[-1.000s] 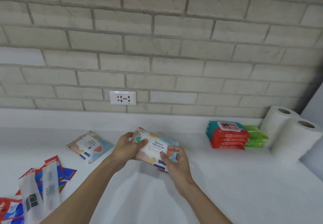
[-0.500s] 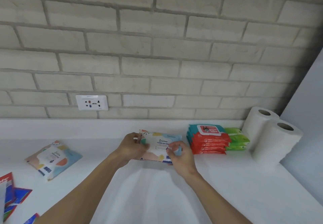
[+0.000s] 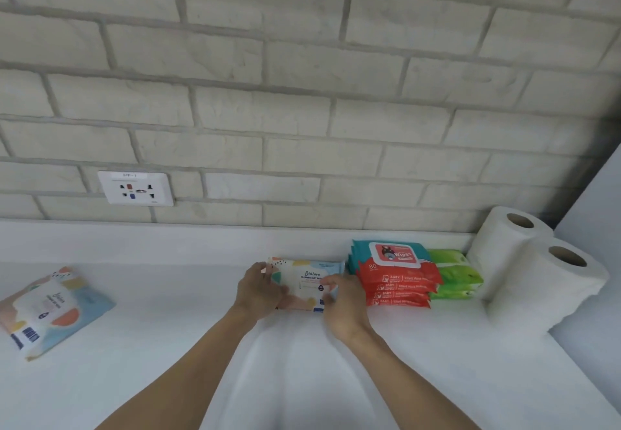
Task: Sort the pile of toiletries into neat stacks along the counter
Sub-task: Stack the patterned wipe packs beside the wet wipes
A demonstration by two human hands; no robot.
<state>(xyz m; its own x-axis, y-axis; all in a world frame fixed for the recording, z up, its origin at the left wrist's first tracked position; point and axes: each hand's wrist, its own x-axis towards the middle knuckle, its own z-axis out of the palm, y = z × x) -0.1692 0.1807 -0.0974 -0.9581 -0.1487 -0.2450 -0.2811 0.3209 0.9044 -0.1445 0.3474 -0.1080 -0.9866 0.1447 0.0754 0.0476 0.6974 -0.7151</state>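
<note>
We count two of the pastel kind: one pastel wipe pack (image 3: 309, 276) midway along the back edge of the worktop (image 3: 168, 379), and a second pastel pack (image 3: 50, 308) by its left edge. Toward the right edge, the red baby-wipe stack (image 3: 398, 287) shows us four packs, then three green packs (image 3: 457, 275), and two toilet rolls (image 3: 537, 281) in the back right corner.

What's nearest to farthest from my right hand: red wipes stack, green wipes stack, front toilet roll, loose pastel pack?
From the right hand:
1. red wipes stack, just right.
2. green wipes stack, beyond it.
3. front toilet roll, far right.
4. loose pastel pack, far left.
</note>
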